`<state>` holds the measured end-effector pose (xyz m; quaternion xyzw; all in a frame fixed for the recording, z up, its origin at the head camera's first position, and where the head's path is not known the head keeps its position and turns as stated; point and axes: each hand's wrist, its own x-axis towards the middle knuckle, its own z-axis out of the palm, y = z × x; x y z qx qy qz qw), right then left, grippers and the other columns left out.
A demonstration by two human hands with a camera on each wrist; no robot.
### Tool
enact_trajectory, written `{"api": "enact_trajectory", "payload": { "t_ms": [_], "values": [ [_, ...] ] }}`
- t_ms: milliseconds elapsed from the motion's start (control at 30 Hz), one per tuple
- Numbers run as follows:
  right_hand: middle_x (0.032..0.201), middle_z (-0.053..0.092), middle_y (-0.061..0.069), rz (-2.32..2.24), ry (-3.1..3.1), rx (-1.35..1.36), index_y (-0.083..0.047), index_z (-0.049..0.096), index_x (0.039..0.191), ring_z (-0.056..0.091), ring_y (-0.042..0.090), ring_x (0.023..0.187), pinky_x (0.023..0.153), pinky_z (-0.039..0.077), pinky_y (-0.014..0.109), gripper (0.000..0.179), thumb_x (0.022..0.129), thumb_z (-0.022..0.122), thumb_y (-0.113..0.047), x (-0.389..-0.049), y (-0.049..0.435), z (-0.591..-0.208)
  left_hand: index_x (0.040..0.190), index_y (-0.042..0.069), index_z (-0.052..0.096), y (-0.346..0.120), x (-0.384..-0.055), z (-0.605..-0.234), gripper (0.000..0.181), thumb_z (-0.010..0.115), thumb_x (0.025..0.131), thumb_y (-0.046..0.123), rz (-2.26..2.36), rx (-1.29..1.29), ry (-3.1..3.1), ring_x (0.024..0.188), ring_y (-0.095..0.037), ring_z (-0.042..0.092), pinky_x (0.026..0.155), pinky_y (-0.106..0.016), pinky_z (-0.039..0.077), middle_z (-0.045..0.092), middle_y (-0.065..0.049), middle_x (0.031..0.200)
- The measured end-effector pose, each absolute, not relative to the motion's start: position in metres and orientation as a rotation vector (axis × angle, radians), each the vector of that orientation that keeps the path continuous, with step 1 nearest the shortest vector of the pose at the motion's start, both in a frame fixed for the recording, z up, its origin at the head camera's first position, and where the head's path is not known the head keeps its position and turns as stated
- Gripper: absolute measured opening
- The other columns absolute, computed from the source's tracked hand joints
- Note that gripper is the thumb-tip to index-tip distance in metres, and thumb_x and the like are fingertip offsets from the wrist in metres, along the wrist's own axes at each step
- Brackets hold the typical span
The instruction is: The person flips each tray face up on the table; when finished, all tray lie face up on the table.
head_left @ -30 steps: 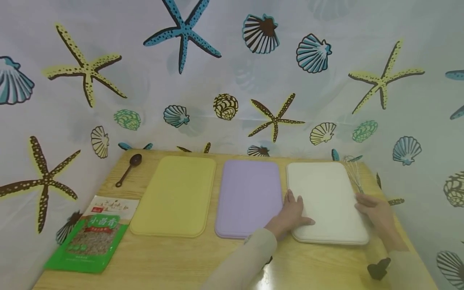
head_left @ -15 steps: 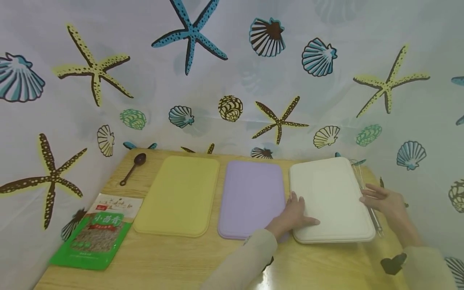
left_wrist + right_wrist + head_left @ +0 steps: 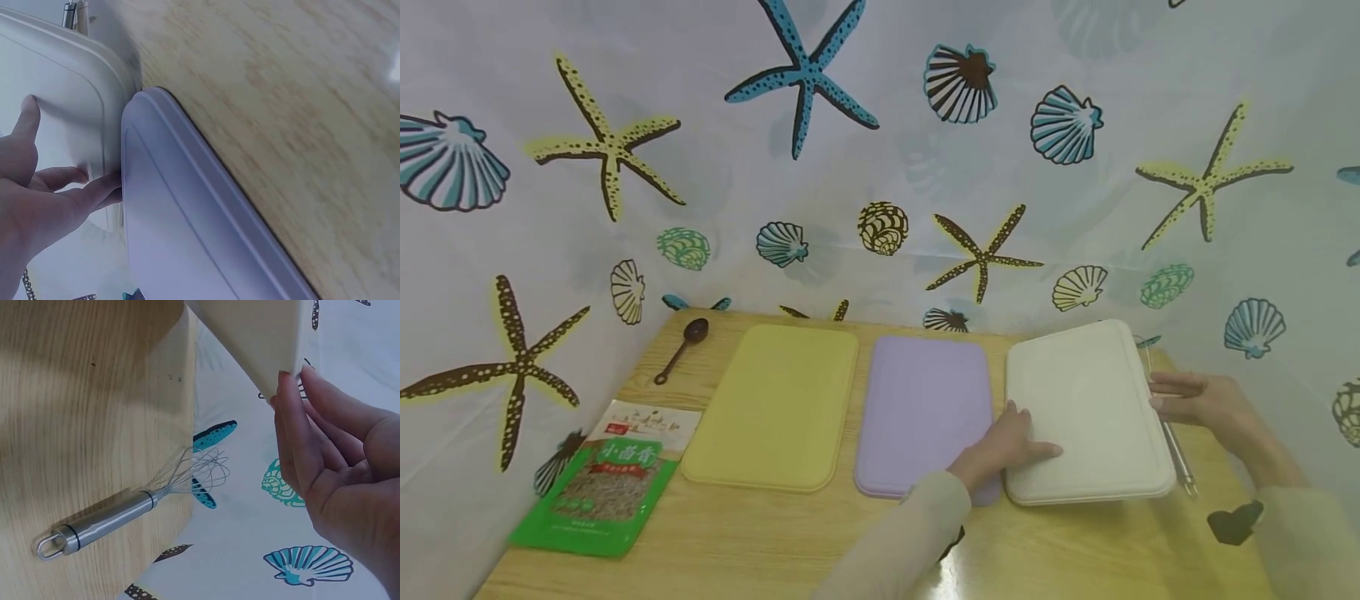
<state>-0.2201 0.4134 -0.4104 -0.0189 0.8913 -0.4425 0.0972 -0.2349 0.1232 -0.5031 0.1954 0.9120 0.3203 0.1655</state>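
My right hand [image 3: 1206, 404] pinches the right edge of a white rectangular board [image 3: 1082, 417] with rounded corners. That side is raised off the table, so the board tilts. In the right wrist view, the thumb and fingers [image 3: 290, 431] meet at the board's edge, and its underside shows. My left hand [image 3: 1003, 446] grips the board's left edge, thumb on its top face; in the left wrist view, fingertips reach into the gap beside the purple board [image 3: 175, 206]. A metal whisk [image 3: 119, 515] lies on the table below the raised side, its wires past the table edge.
A yellow board [image 3: 771, 408] lies left of the purple one. Farther left are a dark spoon [image 3: 681, 350] and a green seed packet [image 3: 602, 487]. A patterned curtain [image 3: 880, 150] borders the wooden table [image 3: 760, 542] at the back and sides.
My right hand has lifted the white board's right side, and the board has gone from flat to tilted, uncovering more of the whisk. The left hand stays at the left edge.
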Motion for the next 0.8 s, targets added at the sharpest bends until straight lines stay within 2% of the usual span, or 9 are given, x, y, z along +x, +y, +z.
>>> {"api": "enact_trajectory", "payload": {
  "t_ms": [100,333,500,700,800],
  "values": [
    [0.142,0.042,0.023,-1.408,2.536,-0.046,0.008,0.038,0.142,0.066,0.004,0.097,0.086,0.054,0.030,0.072,0.089,0.070,-0.029,-0.223,0.411,-0.407,0.142,-0.009,0.039,0.124,-0.238,-0.504,0.088,0.064,0.086,0.055,0.918,0.556,2.587,0.138,-0.034,0.034,0.111,-0.034,0.033,0.025,-0.029,0.152],
    [0.145,0.034,0.032,-1.408,2.422,-0.044,0.001,0.024,0.151,0.067,0.012,0.100,0.089,0.053,0.038,0.080,0.089,0.069,-0.024,-0.228,0.409,-0.399,0.143,-0.007,0.038,0.123,-0.239,-0.501,0.089,0.067,0.084,0.055,0.959,0.515,2.541,0.139,-0.035,0.033,0.113,-0.036,0.032,0.026,-0.027,0.152],
    [0.144,0.034,0.034,-1.410,2.406,-0.064,-0.001,0.022,0.152,0.067,0.015,0.099,0.089,0.054,0.039,0.083,0.088,0.071,-0.023,-0.231,0.406,-0.396,0.144,-0.006,0.036,0.121,-0.236,-0.500,0.090,0.066,0.085,0.055,0.983,0.503,2.522,0.139,-0.033,0.032,0.113,-0.035,0.031,0.026,-0.026,0.153],
    [0.140,0.039,0.035,-1.434,2.414,-0.074,0.000,0.022,0.151,0.068,0.015,0.096,0.086,0.055,0.039,0.085,0.087,0.073,-0.022,-0.235,0.400,-0.392,0.148,-0.001,0.032,0.117,-0.235,-0.506,0.088,0.064,0.087,0.055,1.130,0.515,2.454,0.144,-0.030,0.022,0.117,-0.037,0.023,0.021,-0.020,0.156],
    [0.140,0.039,0.034,-1.419,2.420,-0.056,-0.003,0.022,0.152,0.067,0.015,0.096,0.086,0.056,0.039,0.087,0.086,0.073,-0.023,-0.236,0.396,-0.387,0.148,0.001,0.033,0.117,-0.235,-0.510,0.086,0.062,0.087,0.055,1.173,0.543,2.447,0.144,-0.029,0.022,0.117,-0.037,0.022,0.021,-0.019,0.157]
  ]
}}
